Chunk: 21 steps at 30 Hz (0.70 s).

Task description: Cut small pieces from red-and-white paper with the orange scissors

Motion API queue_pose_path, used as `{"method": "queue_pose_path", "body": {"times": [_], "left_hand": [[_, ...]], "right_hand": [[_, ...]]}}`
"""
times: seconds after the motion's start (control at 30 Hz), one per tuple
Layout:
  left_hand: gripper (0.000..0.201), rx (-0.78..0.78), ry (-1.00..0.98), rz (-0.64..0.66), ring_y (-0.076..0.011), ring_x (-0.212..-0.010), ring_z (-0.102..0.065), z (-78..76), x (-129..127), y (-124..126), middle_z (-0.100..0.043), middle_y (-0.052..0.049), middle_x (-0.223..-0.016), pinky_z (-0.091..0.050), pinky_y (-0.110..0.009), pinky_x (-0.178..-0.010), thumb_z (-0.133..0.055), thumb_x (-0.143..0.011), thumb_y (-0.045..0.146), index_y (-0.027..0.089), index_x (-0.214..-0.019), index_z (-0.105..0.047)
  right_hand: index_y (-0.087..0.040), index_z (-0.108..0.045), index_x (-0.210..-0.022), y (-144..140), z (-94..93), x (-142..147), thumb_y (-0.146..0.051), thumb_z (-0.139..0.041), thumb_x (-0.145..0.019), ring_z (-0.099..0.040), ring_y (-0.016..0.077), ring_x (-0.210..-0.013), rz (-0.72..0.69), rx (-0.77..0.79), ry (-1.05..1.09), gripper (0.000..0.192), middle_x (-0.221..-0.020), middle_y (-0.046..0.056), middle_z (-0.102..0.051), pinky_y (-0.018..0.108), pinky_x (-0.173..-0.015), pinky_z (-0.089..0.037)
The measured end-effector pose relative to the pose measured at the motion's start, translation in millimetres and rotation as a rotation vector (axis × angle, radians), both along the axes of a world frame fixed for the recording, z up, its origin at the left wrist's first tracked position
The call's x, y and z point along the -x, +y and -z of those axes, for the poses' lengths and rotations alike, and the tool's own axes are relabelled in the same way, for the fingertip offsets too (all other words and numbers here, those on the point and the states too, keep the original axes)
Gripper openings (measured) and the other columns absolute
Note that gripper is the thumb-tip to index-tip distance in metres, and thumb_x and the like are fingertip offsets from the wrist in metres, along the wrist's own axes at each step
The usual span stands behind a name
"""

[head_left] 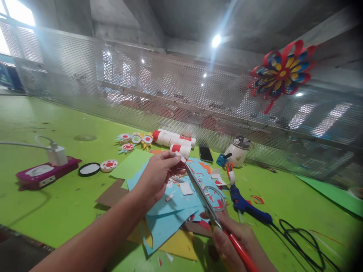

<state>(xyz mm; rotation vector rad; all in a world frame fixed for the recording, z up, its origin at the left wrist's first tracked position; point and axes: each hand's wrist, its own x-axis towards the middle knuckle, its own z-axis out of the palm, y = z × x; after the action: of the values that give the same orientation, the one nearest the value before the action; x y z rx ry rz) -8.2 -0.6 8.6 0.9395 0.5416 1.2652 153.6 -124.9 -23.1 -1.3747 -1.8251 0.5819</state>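
So the left hand [157, 175] is up off the table, fingers pinched narrow around a small white scrap of paper [179, 156], with the scrap poking out past the fingertips on the side facing the other hand. The right hand [241, 245] sits lower and closer to the body, wrapped tight around the red handles of a pair of scissors [208, 206]. The thing that matters here is the line of the scissors: their long axis runs on a slant from the right hand up and away toward the left hand, and the blade tips land right at the scrap, touching it or just about, I can't tell which. I also can't tell whether the blades are parted at the tip or closed, they're too thin and blurry there. So the paper lies up and to the left of the right hand, dead along the blades, and it's already in the left hand, which makes the left by far the nearer one. Under both hands there's a messy stack of blue paper sheets [170, 215] with a yellow one peeking out below, and red and white trimmings scattered on top. Just past the right hand, on its outer side, lies a blue glue gun [246, 206] with its black cord looping off. Beyond the left fingertips sit some red and white paper rolls [172, 139] and a phone [205, 153].
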Motion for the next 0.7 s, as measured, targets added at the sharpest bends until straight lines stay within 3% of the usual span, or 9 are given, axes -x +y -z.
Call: {"method": "queue_pose_path", "body": {"times": [0.1, 0.2, 0.43, 0.7], "left_hand": [[0.01, -0.044, 0.032, 0.032, -0.0127, -0.058, -0.058, -0.5, 2.2, 1.9, -0.059, -0.004, -0.061, -0.049, -0.028, -0.062, -0.063, -0.07, 0.014, 0.011, -0.063, -0.057], [0.009, -0.079, 0.071, 0.052, -0.0127, -0.055, -0.058, -0.3, 3.3, 2.6, -0.059, -0.004, -0.06, -0.048, -0.028, -0.062, -0.062, -0.07, 0.014, 0.011, -0.063, -0.056], [0.011, -0.111, 0.127, 0.076, -0.0135, -0.055, -0.058, -2.2, 6.6, 2.4, -0.06, -0.005, -0.06, -0.047, -0.029, -0.061, -0.063, -0.068, 0.016, 0.012, -0.06, -0.056], [0.012, -0.117, 0.127, 0.079, -0.0131, -0.054, -0.057, -3.6, 7.6, 3.2, -0.06, -0.004, -0.057, -0.046, -0.029, -0.059, -0.065, -0.066, 0.016, 0.013, -0.059, -0.056]], "right_hand": [[-0.019, -0.07, -0.095, -1.5, -0.1, -1.3, -0.055, -0.035, -0.089, -0.043, 0.0125, -0.045, -0.005, 0.018, -0.023, 0.05, -0.053, -0.002, -0.047, 0.025, -0.055, -0.043], [-0.019, -0.069, -0.096, -3.0, 1.1, -3.7, -0.054, -0.036, -0.09, -0.035, 0.011, -0.044, -0.016, 0.011, -0.027, 0.048, -0.053, -0.004, -0.039, 0.025, -0.054, -0.04], [-0.017, -0.066, -0.098, -6.4, -0.2, -7.7, -0.056, -0.034, -0.09, -0.033, 0.0106, -0.044, -0.027, 0.078, -0.044, 0.051, -0.051, -0.004, -0.036, 0.022, -0.041, -0.028], [-0.018, -0.065, -0.099, -6.8, -1.6, -9.6, -0.052, -0.035, -0.091, -0.035, 0.0112, -0.044, -0.067, 0.083, -0.04, 0.046, -0.052, -0.004, -0.039, 0.022, -0.04, -0.03]]}}
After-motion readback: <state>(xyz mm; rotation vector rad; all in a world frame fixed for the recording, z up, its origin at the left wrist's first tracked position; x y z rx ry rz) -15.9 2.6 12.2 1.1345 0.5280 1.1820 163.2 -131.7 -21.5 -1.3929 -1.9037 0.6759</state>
